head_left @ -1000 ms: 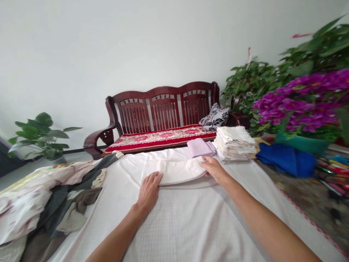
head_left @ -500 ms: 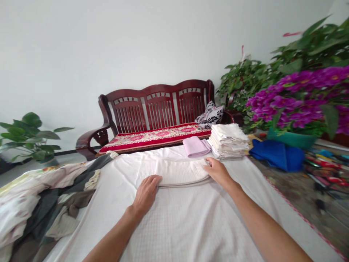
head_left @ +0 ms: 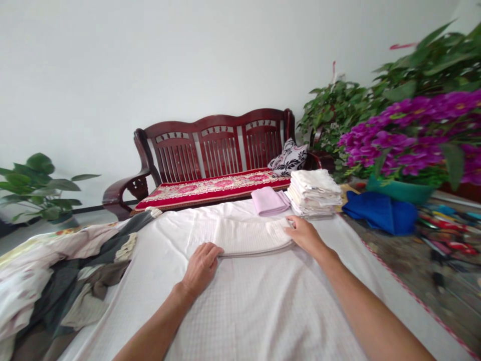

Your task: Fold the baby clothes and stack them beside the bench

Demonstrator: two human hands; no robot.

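A folded white ribbed garment (head_left: 253, 236) lies flat as a long strip across the white sheet (head_left: 240, 306). Its kind is not clear from the folds. At the near left corner, my left hand (head_left: 203, 263) grips the edge with curled fingers, thumb mostly hidden. My right hand (head_left: 306, 235) pinches the right end between thumb and fingers. Just beyond the strip lies a folded lilac cloth (head_left: 269, 200), and beside that stands a stack of folded white cloths (head_left: 314, 193).
Loose clothes (head_left: 41, 281) are heaped at the left. Behind stands a wooden bench (head_left: 218, 140) with a patterned cushion (head_left: 288, 159). On the right are a blue cloth (head_left: 379, 213), purple flowers (head_left: 409, 135) in a green pot and several small tools (head_left: 451, 235).
My right hand has shifted slightly to the right with the garment's end, which now reaches a little farther right. My left hand stays at the left corner.
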